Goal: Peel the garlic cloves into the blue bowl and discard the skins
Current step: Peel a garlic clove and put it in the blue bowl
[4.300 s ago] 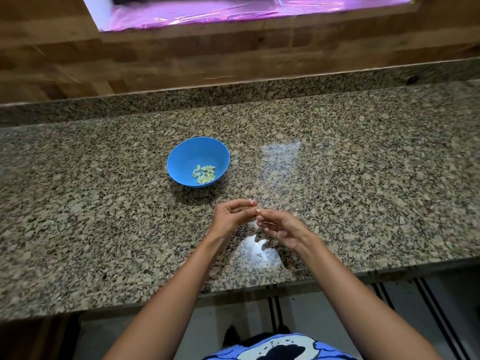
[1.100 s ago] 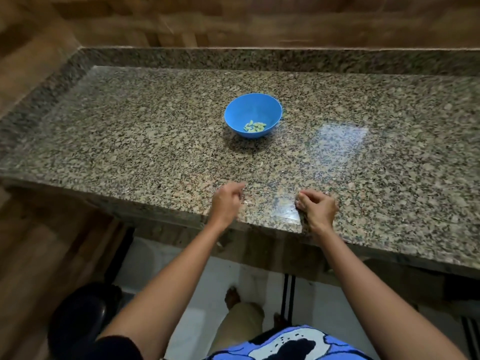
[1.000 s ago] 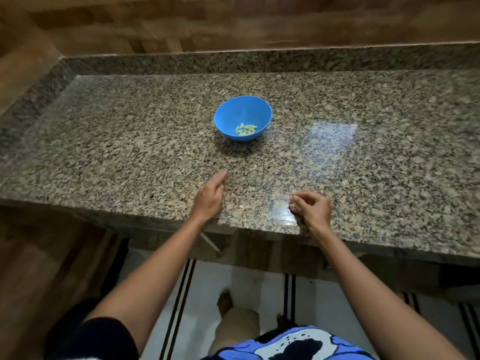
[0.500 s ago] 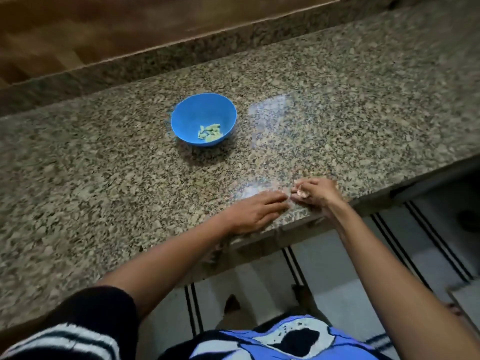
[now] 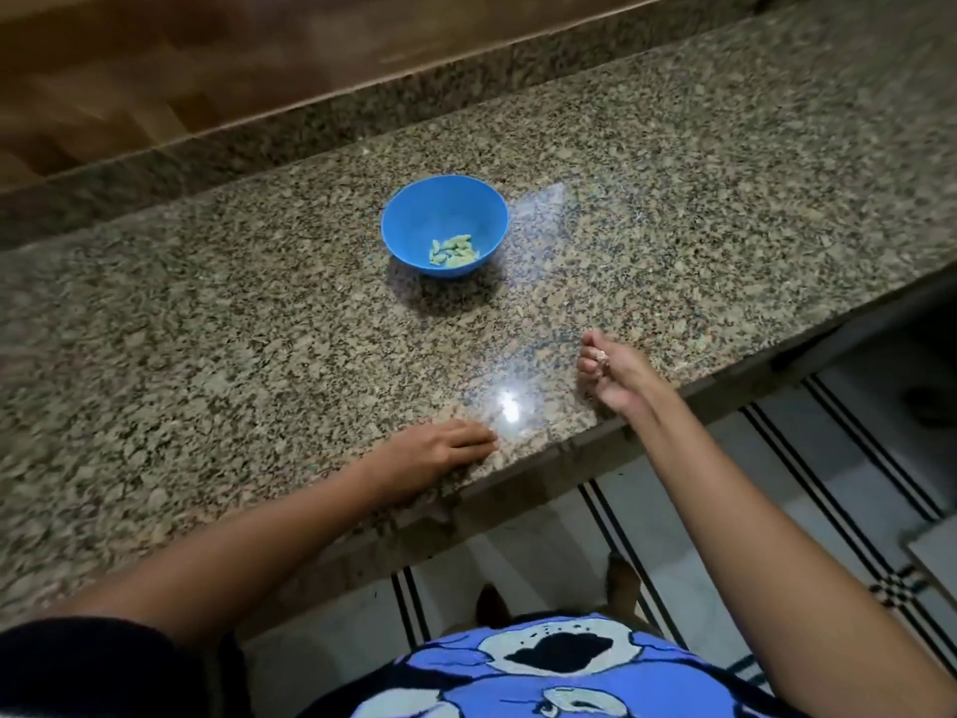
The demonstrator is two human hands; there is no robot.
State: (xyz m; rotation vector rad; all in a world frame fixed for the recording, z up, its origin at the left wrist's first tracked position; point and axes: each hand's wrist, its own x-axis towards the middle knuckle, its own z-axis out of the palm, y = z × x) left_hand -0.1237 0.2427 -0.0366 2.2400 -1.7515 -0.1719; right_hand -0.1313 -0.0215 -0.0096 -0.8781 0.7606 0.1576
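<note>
One pale scrap (image 5: 600,358) pinched in right grip (image 5: 619,374); blue bowl (image 5: 430,215) well beyond

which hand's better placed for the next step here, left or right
Probably the right. The right hand pinches pale garlic bits near the front edge of the granite counter, so it can carry them off. The left hand lies flat on the counter, holding nothing.

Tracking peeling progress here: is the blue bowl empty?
Not empty: the blue bowl stands upright, with a small heap of pale cloves lying at its bottom.
</note>
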